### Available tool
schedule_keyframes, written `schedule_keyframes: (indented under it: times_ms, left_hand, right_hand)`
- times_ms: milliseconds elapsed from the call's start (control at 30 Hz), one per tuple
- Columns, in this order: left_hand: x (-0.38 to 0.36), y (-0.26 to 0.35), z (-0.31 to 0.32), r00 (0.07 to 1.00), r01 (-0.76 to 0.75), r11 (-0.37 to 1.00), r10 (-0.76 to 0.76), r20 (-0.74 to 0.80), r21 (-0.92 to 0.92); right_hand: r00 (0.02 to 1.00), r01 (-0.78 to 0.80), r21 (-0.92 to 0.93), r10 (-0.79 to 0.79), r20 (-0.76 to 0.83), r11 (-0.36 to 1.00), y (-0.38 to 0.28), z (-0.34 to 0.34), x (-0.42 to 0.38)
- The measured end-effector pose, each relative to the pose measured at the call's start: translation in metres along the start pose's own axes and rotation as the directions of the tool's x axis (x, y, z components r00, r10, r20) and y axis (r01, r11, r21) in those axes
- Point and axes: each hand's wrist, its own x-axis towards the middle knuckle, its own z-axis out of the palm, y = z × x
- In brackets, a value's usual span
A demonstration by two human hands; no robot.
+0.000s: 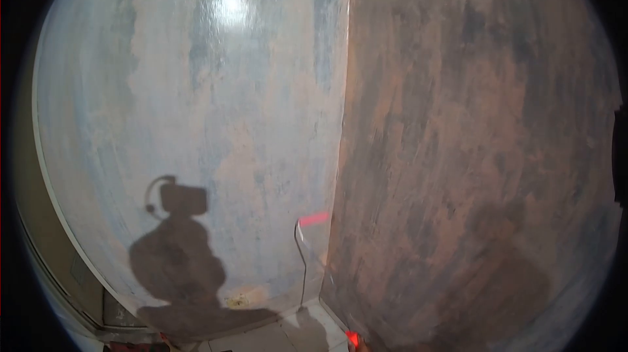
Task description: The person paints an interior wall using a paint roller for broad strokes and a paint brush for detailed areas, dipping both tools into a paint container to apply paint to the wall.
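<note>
A paint roller with a pink sleeve point(314, 219) is at the corner between two walls, low on the pale wall. Its thin frame slants down right toward a bright red handle end point(353, 337) at the bottom edge. Only a sliver of my right hand point(364, 347) shows, closed around the handle; the rest is cut off below. My left hand is out of view. The pale wall point(261, 110) on the left has patchy, streaked colour and a glossy glare near its top.
A brown streaked wall point(451, 123) stands on the right. Floor tiles point(258, 339) show at the bottom. Shadows of a person and the roller fall on the pale wall. A door frame point(59, 247) is far left, with a red and dark item point(137, 347) below.
</note>
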Motion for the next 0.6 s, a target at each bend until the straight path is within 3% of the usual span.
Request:
schedule_keyframes:
  times_ms: [33,67,100,167,300,467,533,600]
  left_hand:
    - [0.003,-0.004,0.003,1.000,0.029,1.000,-0.029,0.012,0.001]
    - [0.007,-0.003,0.004,0.998,0.055,0.998,-0.055,0.021,0.002]
    - [0.013,-0.008,0.007,0.997,0.070,0.998,-0.070,0.039,0.005]
    - [0.025,-0.024,0.013,0.997,-0.047,0.999,0.047,0.066,-0.008]
    - [0.035,-0.028,0.020,0.987,-0.073,0.997,0.073,0.140,-0.004]
    - [0.034,-0.047,0.022,0.980,-0.126,0.992,0.124,0.155,0.004]
    - [0.031,-0.045,0.016,0.985,-0.100,0.995,0.096,0.146,0.022]
    - [0.029,-0.050,0.017,0.989,-0.082,0.996,0.077,0.129,0.039]
  right_hand:
    - [0.997,0.041,0.062,-0.037,-0.070,0.997,0.006,0.014,0.015]
    - [0.995,-0.072,0.099,0.079,-0.060,0.992,-0.031,-0.006,0.045]
    - [0.989,0.003,0.181,0.024,-0.147,0.983,-0.052,-0.014,0.075]
    - [0.972,0.007,0.196,0.039,-0.230,0.981,-0.089,-0.026,0.126]
    - [0.923,0.115,0.146,-0.051,-0.381,0.983,-0.068,0.006,0.147]
    - [0.981,-0.092,0.111,0.109,-0.159,0.989,0.025,0.086,0.033]
    - [0.952,-0.306,0.093,0.306,0.019,0.947,0.048,0.101,-0.024]
    - [0.971,-0.228,0.127,0.234,-0.040,0.965,0.044,0.090,-0.037]
